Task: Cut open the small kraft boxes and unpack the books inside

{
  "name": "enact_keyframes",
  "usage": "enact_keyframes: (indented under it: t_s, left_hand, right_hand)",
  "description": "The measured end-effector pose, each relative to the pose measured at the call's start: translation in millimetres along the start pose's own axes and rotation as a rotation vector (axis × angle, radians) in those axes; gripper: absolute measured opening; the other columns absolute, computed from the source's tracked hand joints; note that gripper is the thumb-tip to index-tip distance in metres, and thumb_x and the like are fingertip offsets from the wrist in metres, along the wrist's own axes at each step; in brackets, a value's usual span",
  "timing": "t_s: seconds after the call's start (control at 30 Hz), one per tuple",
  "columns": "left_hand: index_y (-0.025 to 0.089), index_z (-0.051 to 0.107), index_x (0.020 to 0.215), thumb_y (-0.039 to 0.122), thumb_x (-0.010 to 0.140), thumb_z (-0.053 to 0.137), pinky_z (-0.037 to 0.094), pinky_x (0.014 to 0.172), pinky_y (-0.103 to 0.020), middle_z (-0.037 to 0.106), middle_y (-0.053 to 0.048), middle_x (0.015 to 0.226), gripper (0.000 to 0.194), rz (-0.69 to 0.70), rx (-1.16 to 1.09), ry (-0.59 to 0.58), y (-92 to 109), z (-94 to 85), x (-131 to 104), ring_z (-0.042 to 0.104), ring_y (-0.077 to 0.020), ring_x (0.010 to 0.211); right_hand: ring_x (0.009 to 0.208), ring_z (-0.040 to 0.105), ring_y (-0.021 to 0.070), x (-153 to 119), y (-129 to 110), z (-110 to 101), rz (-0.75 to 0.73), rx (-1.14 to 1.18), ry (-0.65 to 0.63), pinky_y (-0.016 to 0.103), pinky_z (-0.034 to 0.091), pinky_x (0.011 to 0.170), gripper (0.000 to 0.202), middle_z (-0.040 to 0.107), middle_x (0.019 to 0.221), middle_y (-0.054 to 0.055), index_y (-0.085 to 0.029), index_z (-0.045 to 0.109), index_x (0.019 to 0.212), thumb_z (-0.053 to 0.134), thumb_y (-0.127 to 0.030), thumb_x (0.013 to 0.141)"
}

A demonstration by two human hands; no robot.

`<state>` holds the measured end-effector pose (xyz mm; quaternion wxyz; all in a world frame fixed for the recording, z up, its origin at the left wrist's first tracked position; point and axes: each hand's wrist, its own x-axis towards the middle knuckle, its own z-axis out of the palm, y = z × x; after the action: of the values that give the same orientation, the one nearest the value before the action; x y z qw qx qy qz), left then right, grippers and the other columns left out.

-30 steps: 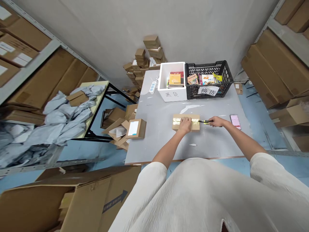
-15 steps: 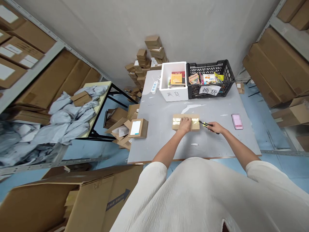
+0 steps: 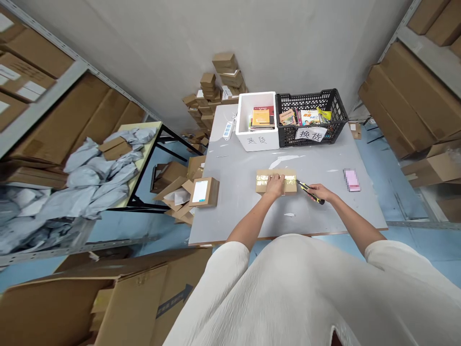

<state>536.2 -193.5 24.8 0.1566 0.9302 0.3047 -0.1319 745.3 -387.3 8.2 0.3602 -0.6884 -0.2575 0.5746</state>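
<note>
- When reading from the left edge of the frame, find grey bags (image 3: 86,173) heaped on a side table (image 3: 142,163).
- Left of centre, see a labelled carton (image 3: 211,193) standing at the left edge of the grey table (image 3: 230,166).
- At mid-frame, find the taped box (image 3: 288,185) lying flat on that table, long axis running left to right.
- On top of the box, note the left hand (image 3: 274,186), palm down over the middle; cannot tell whether pinching or merely pressing.
- Right of the box, see the right hand (image 3: 319,191) wrapped around a yellow-and-black cutter (image 3: 306,187), near the right end, with the box leftward and slightly up-frame from that grip.
- Note the cutter's slant: tip toward upper left, just beside the right end, angled across the long axis; cannot tell whether touching.
- Farther right, find a partly blurred phone (image 3: 352,180).
</note>
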Motion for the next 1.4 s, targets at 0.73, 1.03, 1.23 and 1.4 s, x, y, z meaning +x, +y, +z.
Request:
enact_keyframes:
  t_s: [0.73, 1.03, 1.23, 1.4]
  left_hand:
    - [0.025, 0.048, 0.145, 0.030, 0.084, 0.091, 0.012, 0.136, -0.050, 0.057, -0.016, 0.150, 0.075, 0.011, 0.039, 0.034, 1, 0.7, 0, 0.067, -0.0334, 0.133]
    - [0.030, 0.040, 0.156, 0.031, 0.088, 0.086, 0.020, 0.134, -0.049, 0.058, -0.015, 0.152, 0.082, 0.051, -0.003, 0.036, -4, 1.7, -6, 0.056, -0.0337, 0.146]
    - [0.027, 0.046, 0.158, 0.032, 0.110, 0.051, 0.034, 0.126, -0.043, 0.059, -0.016, 0.150, 0.048, 0.008, -0.085, 0.151, 2, -5.0, -9, 0.057, -0.0312, 0.140]
    - [0.031, 0.051, 0.154, 0.022, 0.106, 0.050, 0.036, 0.123, -0.043, 0.057, -0.013, 0.153, 0.049, -0.027, -0.085, 0.212, 8, -10.1, 6, 0.052, -0.0311, 0.143]
  right_hand:
    - [0.056, 0.062, 0.0125, 1, 11, 15, 0.036, 0.031, -0.040, 0.023, 0.053, 0.051, 0.031, 0.072, 0.076, 0.000, -0.021, 0.065, 0.084, 0.086, -0.044, 0.089]
    - [0.066, 0.068, 0.0148, -9, 13, -16, -0.066, -0.030, 0.157, 0.023, 0.056, 0.057, 0.037, 0.079, 0.090, 0.006, -0.022, 0.062, 0.098, 0.077, -0.056, 0.097]
    - [0.070, 0.070, 0.0159, -13, 14, -13, -0.082, -0.151, 0.207, 0.025, 0.056, 0.063, 0.034, 0.080, 0.100, 0.007, -0.021, 0.068, 0.116, 0.054, -0.052, 0.110]
    - [0.107, 0.075, 0.0237, -18, 2, -6, -0.279, -0.516, 0.276, 0.035, 0.059, 0.097, 0.035, 0.080, 0.126, 0.008, -0.025, 0.074, 0.135, 0.056, -0.038, 0.108]
